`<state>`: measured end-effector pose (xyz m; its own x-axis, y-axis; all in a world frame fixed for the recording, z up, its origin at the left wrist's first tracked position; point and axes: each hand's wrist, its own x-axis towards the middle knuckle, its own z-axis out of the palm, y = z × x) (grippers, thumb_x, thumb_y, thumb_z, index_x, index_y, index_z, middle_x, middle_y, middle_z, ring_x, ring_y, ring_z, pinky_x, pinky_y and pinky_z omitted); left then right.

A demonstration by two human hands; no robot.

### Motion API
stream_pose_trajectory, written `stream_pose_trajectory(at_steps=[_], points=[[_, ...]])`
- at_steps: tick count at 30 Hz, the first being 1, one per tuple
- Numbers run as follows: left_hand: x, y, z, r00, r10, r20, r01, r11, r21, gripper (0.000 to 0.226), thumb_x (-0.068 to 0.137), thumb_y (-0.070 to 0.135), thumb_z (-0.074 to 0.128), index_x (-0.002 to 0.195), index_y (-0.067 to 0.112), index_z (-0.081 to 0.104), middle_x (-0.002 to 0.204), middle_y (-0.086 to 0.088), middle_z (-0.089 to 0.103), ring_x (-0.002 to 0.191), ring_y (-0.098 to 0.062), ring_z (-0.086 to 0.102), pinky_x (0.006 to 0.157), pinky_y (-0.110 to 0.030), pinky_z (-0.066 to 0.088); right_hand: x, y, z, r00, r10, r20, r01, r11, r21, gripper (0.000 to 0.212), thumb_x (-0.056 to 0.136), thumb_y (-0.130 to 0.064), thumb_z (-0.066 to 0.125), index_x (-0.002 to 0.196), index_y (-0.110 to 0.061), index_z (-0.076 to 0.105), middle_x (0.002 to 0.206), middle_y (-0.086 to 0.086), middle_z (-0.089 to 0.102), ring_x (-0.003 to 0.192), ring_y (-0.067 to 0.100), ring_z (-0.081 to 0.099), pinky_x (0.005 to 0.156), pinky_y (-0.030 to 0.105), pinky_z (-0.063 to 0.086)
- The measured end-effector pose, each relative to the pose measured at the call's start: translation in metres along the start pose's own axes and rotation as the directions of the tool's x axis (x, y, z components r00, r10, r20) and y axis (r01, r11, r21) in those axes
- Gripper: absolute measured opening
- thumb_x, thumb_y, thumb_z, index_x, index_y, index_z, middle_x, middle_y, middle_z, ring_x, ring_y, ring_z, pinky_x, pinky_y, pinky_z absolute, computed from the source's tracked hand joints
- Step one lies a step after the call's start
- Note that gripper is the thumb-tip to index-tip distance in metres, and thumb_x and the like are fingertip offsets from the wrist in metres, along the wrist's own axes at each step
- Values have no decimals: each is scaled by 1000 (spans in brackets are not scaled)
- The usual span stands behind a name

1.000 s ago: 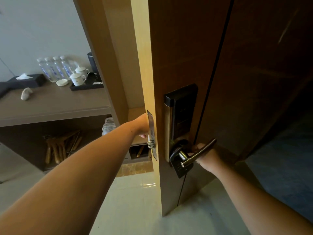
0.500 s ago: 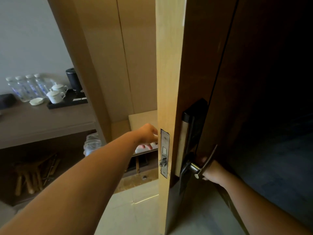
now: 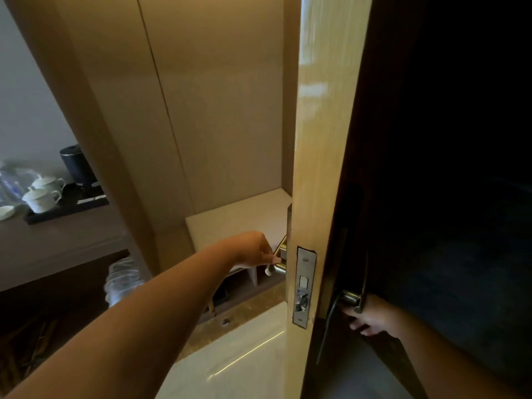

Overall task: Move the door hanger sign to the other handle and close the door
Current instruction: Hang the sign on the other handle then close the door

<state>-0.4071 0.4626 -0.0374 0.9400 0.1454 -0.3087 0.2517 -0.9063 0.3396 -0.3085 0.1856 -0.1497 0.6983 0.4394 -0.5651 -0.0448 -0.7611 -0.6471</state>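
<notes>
- One door (image 3: 322,139), seen edge-on down the middle of the frame, standing ajar; its steel latch plate (image 3: 304,286) faces the camera at centre right.
- Two handles: the inner handle (image 3: 275,268) just left of the door edge, and the outer handle (image 3: 351,300) on the dark right-hand face.
- Two hands. The left hand (image 3: 253,250) reaches in from the lower left, fingertips touching the inner handle; the curl of the fingers is hidden, so whether it grips cannot be told.
- The right hand (image 3: 371,319), lower right, has its fingers wrapped around the outer handle.
- The door hanger sign cannot be made out anywhere; the door's right face is too dark to read.
- At left, two white lidded cups (image 3: 43,194) sit on a black tray (image 3: 66,208), partly cut off by the frame.
</notes>
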Motion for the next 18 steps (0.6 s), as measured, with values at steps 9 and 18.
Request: stream_pose_trajectory(at_steps=[9, 18], points=[[32, 62, 11, 989, 143, 39, -148, 952, 267, 42, 76, 51, 60, 97, 14, 61, 104, -10, 64, 89, -22, 57, 81, -36, 46, -35, 39, -27, 994, 112, -1, -112, 993, 23, 8, 91, -34, 48, 94, -28, 54, 97, -5, 64, 80, 9, 62, 65, 22, 48], [52, 124, 34, 924, 372, 84, -371, 826, 425, 71, 74, 51, 61, 134, 38, 24, 151, -8, 18, 135, -38, 20, 105, -59, 30, -79, 80, -65, 968, 237, -77, -229, 968, 101, 25, 81, -52, 55, 95, -32, 48, 88, -7, 68, 65, 6, 63, 58, 21, 50]])
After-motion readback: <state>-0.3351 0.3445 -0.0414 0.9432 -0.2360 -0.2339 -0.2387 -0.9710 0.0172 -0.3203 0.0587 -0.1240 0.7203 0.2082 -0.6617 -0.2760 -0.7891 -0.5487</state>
